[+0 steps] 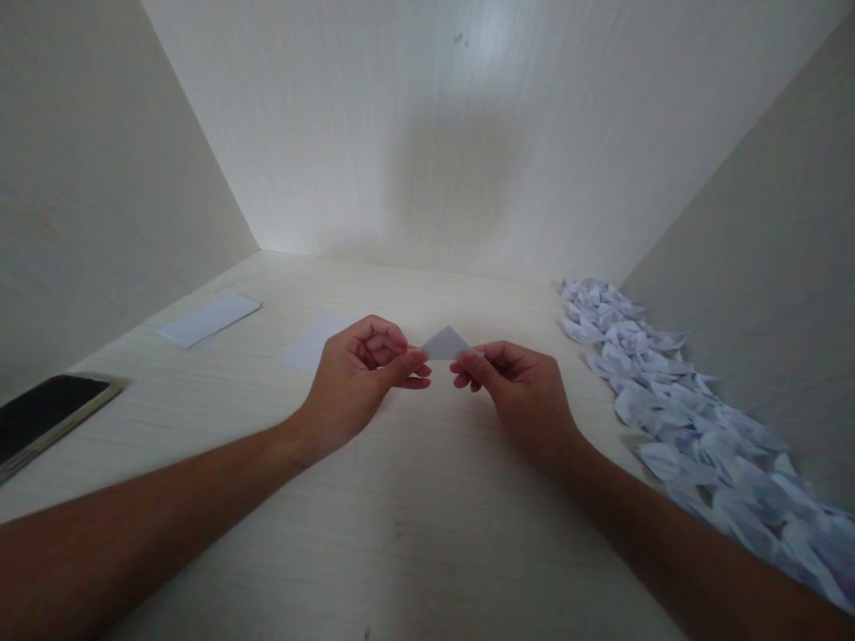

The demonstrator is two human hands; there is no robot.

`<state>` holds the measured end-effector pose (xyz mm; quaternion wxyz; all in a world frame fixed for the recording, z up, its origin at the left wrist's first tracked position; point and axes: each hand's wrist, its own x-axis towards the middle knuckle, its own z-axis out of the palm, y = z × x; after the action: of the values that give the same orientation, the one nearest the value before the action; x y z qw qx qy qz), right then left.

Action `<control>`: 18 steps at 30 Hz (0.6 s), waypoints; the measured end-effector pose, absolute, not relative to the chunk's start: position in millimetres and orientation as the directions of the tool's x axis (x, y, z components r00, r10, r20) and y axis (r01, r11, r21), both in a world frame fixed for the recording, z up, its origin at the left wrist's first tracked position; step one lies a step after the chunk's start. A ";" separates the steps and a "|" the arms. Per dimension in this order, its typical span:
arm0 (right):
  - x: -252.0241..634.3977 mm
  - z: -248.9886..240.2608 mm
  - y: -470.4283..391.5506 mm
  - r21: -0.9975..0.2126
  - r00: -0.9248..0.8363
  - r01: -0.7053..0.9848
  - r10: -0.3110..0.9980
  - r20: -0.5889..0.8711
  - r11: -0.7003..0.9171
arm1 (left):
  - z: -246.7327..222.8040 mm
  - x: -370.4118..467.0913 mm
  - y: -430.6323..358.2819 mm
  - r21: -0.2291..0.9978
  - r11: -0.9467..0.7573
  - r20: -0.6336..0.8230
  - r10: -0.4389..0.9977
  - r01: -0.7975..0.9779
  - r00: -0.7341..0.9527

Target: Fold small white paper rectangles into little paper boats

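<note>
A small white piece of paper (447,344), triangular in its visible part with the point upward, is held between both hands above the table. My left hand (364,374) pinches its left corner between thumb and fingers. At the right corner, my right hand (517,378) has the same kind of pinch, thumb on top. The fingertips hide both corners of the paper. Just behind my left hand, a flat white sheet (311,343) lies on the table, partly covered by that hand.
A folded white paper stack (210,320) lies at the back left, with a phone (53,409) at the left edge. Many folded paper pieces (681,401) line the right side. Walls enclose the pale table (401,534) at the back and both sides.
</note>
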<state>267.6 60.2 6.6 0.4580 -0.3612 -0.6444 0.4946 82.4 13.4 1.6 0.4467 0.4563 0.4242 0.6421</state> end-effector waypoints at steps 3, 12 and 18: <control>267.7 5.8 61.0 -0.979 -0.332 -0.043 0.921 0.203 0.200 | 3.2 83.5 13.0 0.955 -0.250 0.212 0.953 -0.162 -0.217; 267.6 1.6 60.8 -0.967 -0.322 -0.250 0.938 0.126 0.045 | 2.1 84.4 13.1 0.936 -0.192 0.127 0.966 -0.294 -0.227; 267.4 7.9 59.1 -0.944 -0.341 -0.328 0.937 0.072 -0.047 | 5.3 84.8 11.5 0.883 -0.010 -0.024 0.998 -0.470 -0.066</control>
<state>267.4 59.1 7.9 0.4836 -0.3094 -0.4926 0.6540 84.8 11.5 5.3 0.5903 0.3443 0.3830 0.6216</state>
